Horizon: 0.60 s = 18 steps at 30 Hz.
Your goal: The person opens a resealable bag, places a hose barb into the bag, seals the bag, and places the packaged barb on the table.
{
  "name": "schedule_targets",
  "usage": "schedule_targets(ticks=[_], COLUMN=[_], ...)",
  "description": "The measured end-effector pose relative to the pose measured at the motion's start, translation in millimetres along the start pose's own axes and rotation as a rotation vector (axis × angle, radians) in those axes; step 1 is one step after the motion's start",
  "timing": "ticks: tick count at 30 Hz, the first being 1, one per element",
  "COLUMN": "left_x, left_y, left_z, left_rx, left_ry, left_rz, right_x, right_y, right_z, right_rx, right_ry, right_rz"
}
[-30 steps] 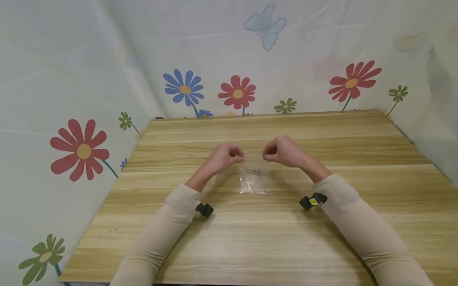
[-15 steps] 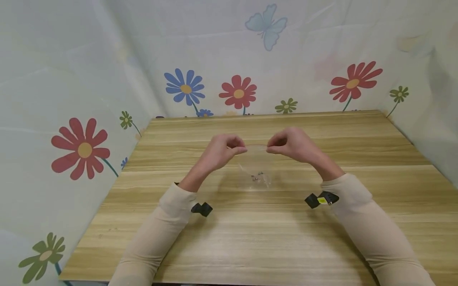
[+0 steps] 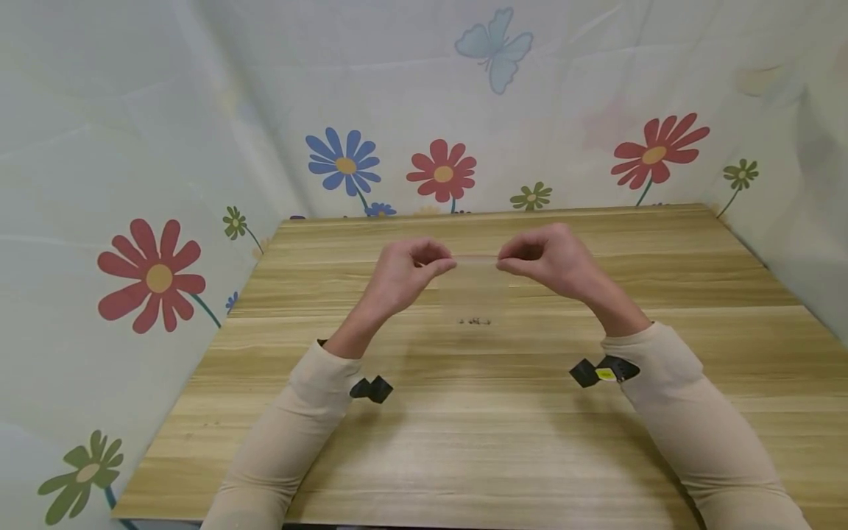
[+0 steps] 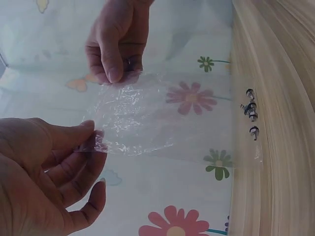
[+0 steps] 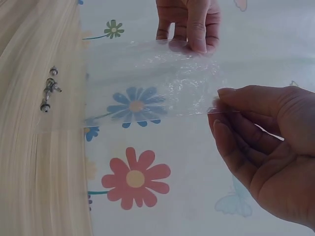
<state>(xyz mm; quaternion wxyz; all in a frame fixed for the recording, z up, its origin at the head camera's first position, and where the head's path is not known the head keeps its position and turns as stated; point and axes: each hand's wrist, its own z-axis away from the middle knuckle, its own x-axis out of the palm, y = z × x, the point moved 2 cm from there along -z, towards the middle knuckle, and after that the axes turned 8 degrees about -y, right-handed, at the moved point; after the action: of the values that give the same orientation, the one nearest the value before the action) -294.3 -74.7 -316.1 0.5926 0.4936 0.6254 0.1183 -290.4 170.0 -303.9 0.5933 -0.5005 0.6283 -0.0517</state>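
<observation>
A clear plastic bag (image 3: 472,291) hangs upright between my two hands, above the table. My left hand (image 3: 405,272) pinches its upper left corner between thumb and fingers. At the upper right corner, my right hand (image 3: 553,259) pinches it the same way. Several small metal screw-like parts (image 4: 252,112) with dark rings lie along the bag's bottom; their exact kind is too small to tell. The right wrist view shows the same metal parts (image 5: 48,93) low in the bag, whose upper part looks crinkled.
The wood-grain table (image 3: 477,442) spreads beneath both arms. Behind and to the left stands a pale cloth backdrop (image 3: 563,96) printed with flowers and a butterfly. Each wrist carries a small black camera, such as the right camera (image 3: 584,373).
Both hands have risen and moved slightly apart, lifting the bag away from the table. The bag has straightened, and the metal parts have settled in a row along its bottom.
</observation>
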Motion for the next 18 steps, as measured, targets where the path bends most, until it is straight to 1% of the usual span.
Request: schedule_targets(ticks=[2, 6, 9, 15, 18], left_x=[-0.9, -3.2, -5.2, -7.2, -6.8], left_y=[1.2, 2.7, 4.4, 5.7, 5.6], left_z=[0.8, 1.2, 1.7, 2.3, 2.0], left_rx=[0.024, 0.094, 0.134, 0.167, 0.197], left_ry=[0.028, 0.084, 0.111, 0.121, 0.118], left_rz=[0.013, 0.043, 0.06, 0.06, 0.067], right_x=[-0.5, -2.4, -4.6, -7.1, -7.2], right_y=[-0.8, -2.2, -3.7, -7.3, -7.7], right_z=[0.3, 0.6, 1.6, 3.2, 3.9], right_rx=[-0.012, -0.036, -0.054, -0.088, -0.096], right_ry=[0.024, 0.07, 0.095, 0.105, 0.097], right_rz=[-0.026, -0.075, -0.093, -0.118, -0.127])
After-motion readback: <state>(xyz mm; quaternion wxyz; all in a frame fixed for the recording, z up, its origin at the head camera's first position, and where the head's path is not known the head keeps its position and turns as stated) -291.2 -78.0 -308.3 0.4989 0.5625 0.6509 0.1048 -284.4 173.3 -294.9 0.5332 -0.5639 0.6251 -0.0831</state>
